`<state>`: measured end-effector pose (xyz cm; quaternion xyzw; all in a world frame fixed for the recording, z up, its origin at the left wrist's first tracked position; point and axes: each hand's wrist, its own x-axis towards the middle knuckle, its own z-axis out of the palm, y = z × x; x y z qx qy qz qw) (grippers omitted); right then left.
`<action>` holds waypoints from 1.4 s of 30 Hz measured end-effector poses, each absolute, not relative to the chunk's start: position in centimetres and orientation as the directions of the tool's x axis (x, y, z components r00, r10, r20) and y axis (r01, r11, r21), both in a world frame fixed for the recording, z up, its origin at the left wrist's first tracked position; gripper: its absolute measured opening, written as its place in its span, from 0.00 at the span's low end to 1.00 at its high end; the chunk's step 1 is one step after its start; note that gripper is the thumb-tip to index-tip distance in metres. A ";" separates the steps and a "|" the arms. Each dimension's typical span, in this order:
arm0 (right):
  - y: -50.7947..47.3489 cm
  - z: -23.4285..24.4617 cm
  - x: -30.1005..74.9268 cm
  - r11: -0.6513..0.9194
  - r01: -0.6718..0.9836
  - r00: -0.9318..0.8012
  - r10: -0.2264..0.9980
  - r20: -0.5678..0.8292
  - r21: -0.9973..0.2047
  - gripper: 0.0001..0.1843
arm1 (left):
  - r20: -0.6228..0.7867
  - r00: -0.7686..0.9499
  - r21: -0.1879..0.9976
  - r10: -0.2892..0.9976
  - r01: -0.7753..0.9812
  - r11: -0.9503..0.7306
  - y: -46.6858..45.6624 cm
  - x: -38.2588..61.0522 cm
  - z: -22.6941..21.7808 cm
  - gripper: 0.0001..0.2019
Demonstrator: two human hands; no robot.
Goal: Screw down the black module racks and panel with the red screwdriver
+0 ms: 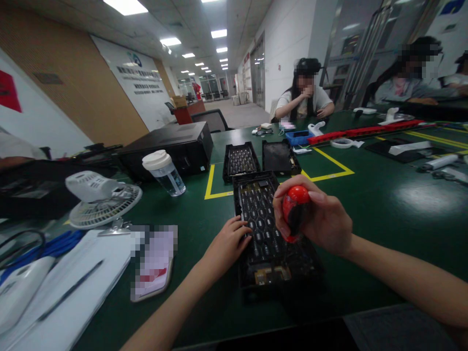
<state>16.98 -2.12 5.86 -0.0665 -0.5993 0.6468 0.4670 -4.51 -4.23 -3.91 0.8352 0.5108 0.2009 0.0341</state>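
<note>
In front of me on the green table lies a black rectangular case (259, 222), lengthwise to me. Rows of dark, shiny patterned cells fill it, and a gold-coloured patch shows at its near end. My left hand (231, 238) lies on the left edge of this case, fingers stretched out over the rim. Above the case's right side, my right hand (325, 217) is closed around a red-and-black rounded handle (297, 199). The handle's smooth red end faces up towards me. Its lower end is hidden, so I cannot tell whether it touches the case.
Beyond are a similar patterned case (241, 160) and a flat black case (280, 157), near yellow tape (329, 175). On the left are a bottle (166, 175), a white fan (106, 200), a phone (155, 263) and papers (91, 282). A person (305, 95) sits opposite.
</note>
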 end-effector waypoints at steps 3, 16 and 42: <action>-2.1 5.7 17.0 0.156 -0.513 -0.567 0.676 0.470 -0.844 0.14 | 0.297 0.393 0.266 0.870 0.841 -0.471 -4.2 -4.6 -4.0 0.08; -2.0 5.2 17.3 0.167 -0.512 -0.626 0.599 0.499 -0.843 0.13 | 0.291 0.400 0.260 0.869 0.841 -0.475 -4.4 -4.6 -3.9 0.09; -1.6 5.1 16.9 0.365 -0.542 -0.506 0.577 0.641 -0.757 0.09 | 0.292 0.406 0.256 0.866 0.839 -0.479 -4.5 -4.6 -4.2 0.09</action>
